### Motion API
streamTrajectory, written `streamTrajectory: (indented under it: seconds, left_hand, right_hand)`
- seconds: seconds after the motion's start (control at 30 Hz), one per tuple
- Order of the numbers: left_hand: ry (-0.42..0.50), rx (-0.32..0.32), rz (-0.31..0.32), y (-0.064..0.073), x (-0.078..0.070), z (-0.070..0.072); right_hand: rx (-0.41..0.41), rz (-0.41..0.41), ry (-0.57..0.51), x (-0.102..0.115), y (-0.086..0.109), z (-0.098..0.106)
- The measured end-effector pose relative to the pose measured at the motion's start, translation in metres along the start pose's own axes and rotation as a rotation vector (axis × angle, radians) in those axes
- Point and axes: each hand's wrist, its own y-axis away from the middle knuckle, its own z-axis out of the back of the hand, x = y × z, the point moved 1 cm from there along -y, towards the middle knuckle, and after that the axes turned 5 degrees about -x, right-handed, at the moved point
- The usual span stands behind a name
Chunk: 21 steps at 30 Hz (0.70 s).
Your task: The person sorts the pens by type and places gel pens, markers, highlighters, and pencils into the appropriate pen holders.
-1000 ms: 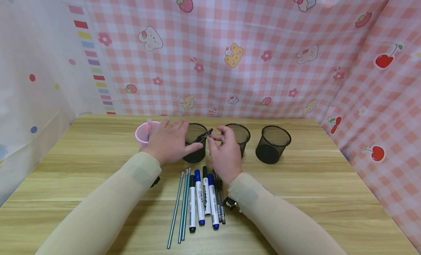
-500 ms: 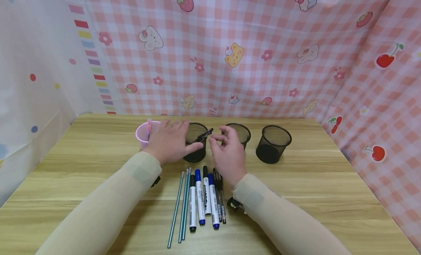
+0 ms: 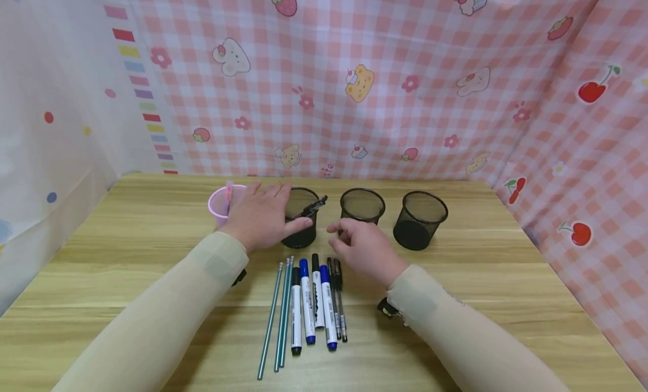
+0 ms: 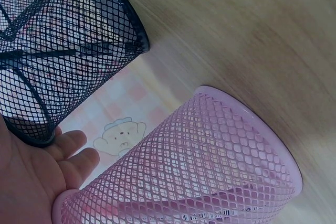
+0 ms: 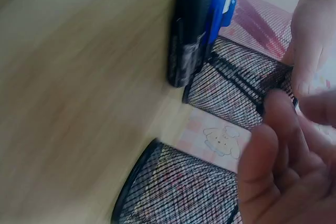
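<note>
My left hand lies across the pink mesh pen cup and the neighbouring black mesh pen cup, fingers extended, thumb in front of the black one. In the left wrist view its fingers reach between the two cup rims. A black pen leans inside that black cup, its upper end past the rim. The pink cup has a pink pen in it. My right hand, fingers loosely bent and holding nothing, hovers before the middle black mesh cup, above the black pens on the table.
Teal pencils and several white markers with blue or black caps lie side by side on the wooden table. Another black mesh cup stands at the right end of the row. A checked cloth hangs behind.
My right hand has drawn away from the pen in the black cup, moving right and toward me. The pen stays leaning in the cup. The left hand has kept its place.
</note>
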Motion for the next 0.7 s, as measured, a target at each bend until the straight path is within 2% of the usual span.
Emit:
streamTrajectory:
  seconds: [0.1,0.33,0.47,0.7]
  left_hand:
    - [-0.001,0.001,0.001,0.000,0.000,0.001]
    - [-0.008,-0.002,0.006,0.000,0.000,0.001]
    - [-0.013,-0.002,0.000,0.000,0.000,0.000]
    - [-0.005,0.002,-0.001,0.001,0.000,0.001]
  right_hand:
    - [0.130,0.007,0.098,-0.006,0.001,0.001]
    - [0.334,-0.034,0.264,-0.015,0.004,-0.002]
    - [0.388,-0.044,0.303,-0.016,0.007,-0.004]
    - [0.414,-0.054,0.275,-0.018,0.009,-0.007]
